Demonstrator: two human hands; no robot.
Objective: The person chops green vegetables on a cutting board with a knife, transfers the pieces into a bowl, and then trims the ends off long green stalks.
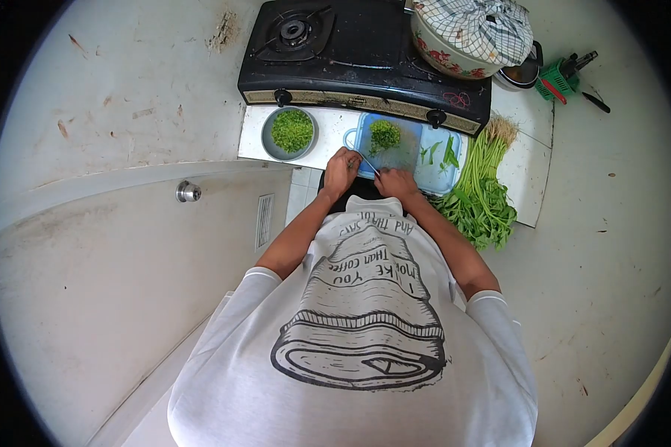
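My right hand [397,184] is wrapped round the handle of a knife [370,165] at the near edge of a blue cutting board [406,160]. The thin blade slants up and left toward my left hand [341,171]. The fingers of that hand are closed by the blade's far end; whether they grip the blade or a small scrap is hidden. A heap of finely chopped greens [385,135] lies on the board just beyond my hands. Several loose leaves [449,152] rest on its right part.
Left of the board stands a grey bowl [266,141] of chopped greens. A bunch of leafy stalks with roots [481,186] lies to the right. Behind is a black gas stove [365,82] bearing a cloth-covered flowered pot [443,56]. A green basket [558,80] with utensils sits far right.
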